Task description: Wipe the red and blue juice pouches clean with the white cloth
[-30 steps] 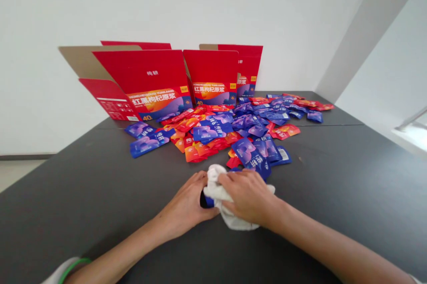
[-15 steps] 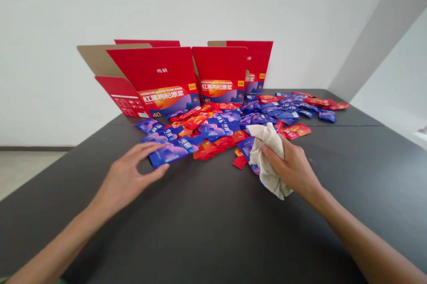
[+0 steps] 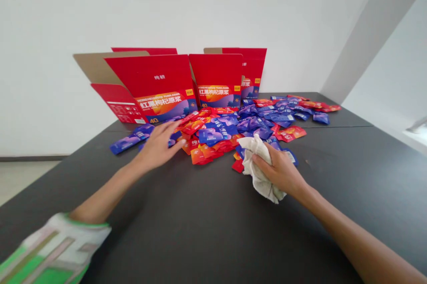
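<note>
My left hand (image 3: 162, 146) reaches to the left side of a pile of red and blue sachets, its fingers apart and holding nothing. Left of it lies a blue sachet (image 3: 126, 143) on the dark table. A blue sachet (image 3: 218, 133) rests on top of red sachets (image 3: 207, 153) in the middle of the pile. My right hand (image 3: 278, 166) grips a crumpled white cloth (image 3: 258, 166) at the pile's near right edge. The cloth and hand partly cover blue sachets there.
Open red cartons (image 3: 160, 88) stand in two rows behind the pile, flaps raised, close to the white wall (image 3: 213, 4). More sachets (image 3: 280, 115) spread toward the back right of the dark table (image 3: 213, 222). A silvery object (image 3: 418, 126) shows at the right edge.
My left hand has let go of the blue sachet, now lying farther left, and moved right toward the pile. My right hand still grips the cloth, which appears slightly left of before.
</note>
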